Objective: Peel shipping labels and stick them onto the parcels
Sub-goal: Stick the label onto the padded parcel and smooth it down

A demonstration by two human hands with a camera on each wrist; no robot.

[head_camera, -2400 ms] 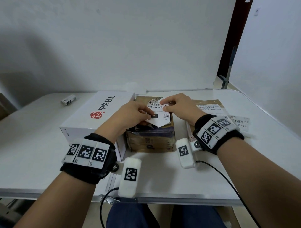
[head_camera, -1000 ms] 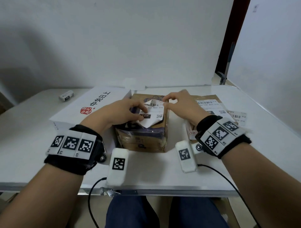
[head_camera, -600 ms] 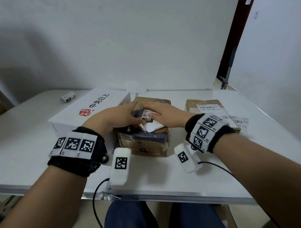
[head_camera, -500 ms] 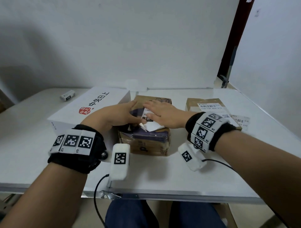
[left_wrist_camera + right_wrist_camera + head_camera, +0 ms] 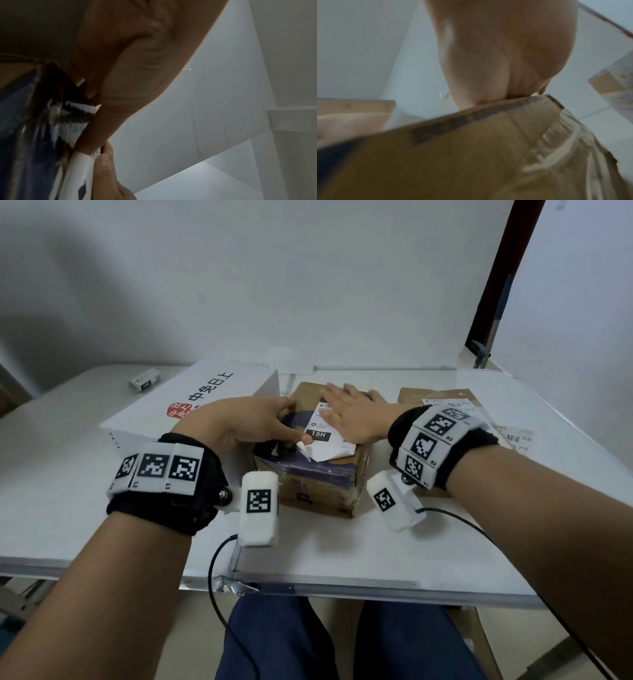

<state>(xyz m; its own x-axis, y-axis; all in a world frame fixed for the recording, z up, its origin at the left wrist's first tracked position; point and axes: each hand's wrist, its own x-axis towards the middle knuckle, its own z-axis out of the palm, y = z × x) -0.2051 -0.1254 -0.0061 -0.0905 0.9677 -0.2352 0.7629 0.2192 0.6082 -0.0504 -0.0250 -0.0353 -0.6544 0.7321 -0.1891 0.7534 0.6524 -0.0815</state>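
Note:
A brown cardboard parcel (image 5: 308,484) stands at the table's middle, with a white shipping label (image 5: 329,445) marked 15H lying on its top. My right hand (image 5: 349,412) lies flat on the label with straight fingers pointing left and away; in the right wrist view its palm (image 5: 505,54) rests on the parcel's top edge (image 5: 453,155). My left hand (image 5: 246,422) grips the parcel's left side, fingers curled over the far corner and thumb beside the label's lifted near-left corner. That corner curls up. The label (image 5: 77,169) shows blurred in the left wrist view.
A large white box (image 5: 205,395) with a red logo touches the parcel's left. A second brown parcel (image 5: 411,397) with a label stands at the right, a loose label sheet (image 5: 517,436) beyond it. A small white roll (image 5: 144,380) lies far left. The table's front edge (image 5: 342,587) is near.
Both hands held the label raised over the parcel. The right hand then went flat and slid across the label, laying it down. The left hand stayed at the near-left corner.

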